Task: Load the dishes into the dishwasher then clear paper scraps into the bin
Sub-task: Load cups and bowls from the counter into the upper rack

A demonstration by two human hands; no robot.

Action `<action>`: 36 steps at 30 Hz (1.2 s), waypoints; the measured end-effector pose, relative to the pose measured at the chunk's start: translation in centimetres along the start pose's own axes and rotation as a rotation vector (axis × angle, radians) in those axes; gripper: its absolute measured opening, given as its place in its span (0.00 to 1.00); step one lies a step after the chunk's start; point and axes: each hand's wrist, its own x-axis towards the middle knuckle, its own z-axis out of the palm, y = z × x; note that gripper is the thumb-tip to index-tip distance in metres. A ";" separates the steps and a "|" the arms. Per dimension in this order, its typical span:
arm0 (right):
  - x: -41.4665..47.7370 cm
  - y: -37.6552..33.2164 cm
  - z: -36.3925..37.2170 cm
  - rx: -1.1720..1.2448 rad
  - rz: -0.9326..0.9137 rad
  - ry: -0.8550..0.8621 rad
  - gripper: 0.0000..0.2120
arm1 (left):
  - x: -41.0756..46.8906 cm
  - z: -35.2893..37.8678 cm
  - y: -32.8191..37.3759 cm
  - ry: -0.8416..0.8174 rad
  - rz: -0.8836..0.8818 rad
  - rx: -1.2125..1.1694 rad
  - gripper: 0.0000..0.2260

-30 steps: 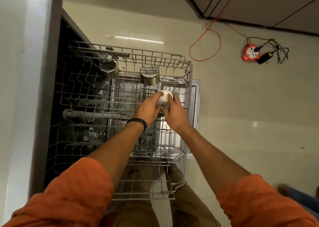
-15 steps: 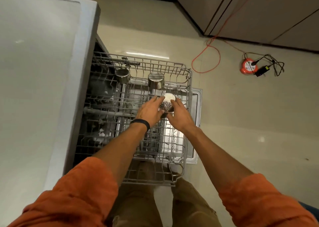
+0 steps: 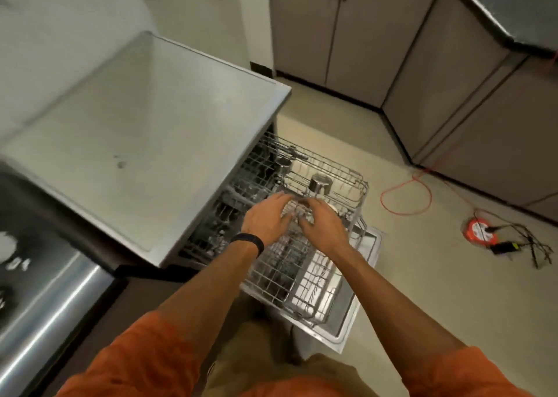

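The dishwasher's upper wire rack (image 3: 357, 185) is pulled out over the open door (image 3: 370, 247). Two steel tumblers stand upside down in it, one (image 3: 320, 183) near the far rim and one (image 3: 283, 165) further in. Both hands hover over the rack's middle, blurred by motion. My left hand (image 3: 267, 217) has its fingers stretched out and holds nothing. My right hand (image 3: 324, 226) has loosely curled fingers; a sliver of the small white cup (image 3: 333, 207) shows just beyond its knuckles, sitting in the rack and mostly hidden.
The grey dishwasher top (image 3: 145, 131) lies to the left, with a steel stove (image 3: 39, 291) nearer me. An orange cord (image 3: 404, 199) and a red cable reel (image 3: 480, 230) with black leads lie on the floor to the right. Beige cabinets (image 3: 347, 34) line the far wall.
Both hands held the small patterned cup in the rack before; now their fingers have come off it. My head has lifted, bringing the dishwasher top and cabinets into view.
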 end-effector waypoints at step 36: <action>-8.1 -41.4 25.6 -0.048 -0.807 -0.451 0.17 | -37.0 -17.4 -35.1 0.544 -0.863 0.182 0.16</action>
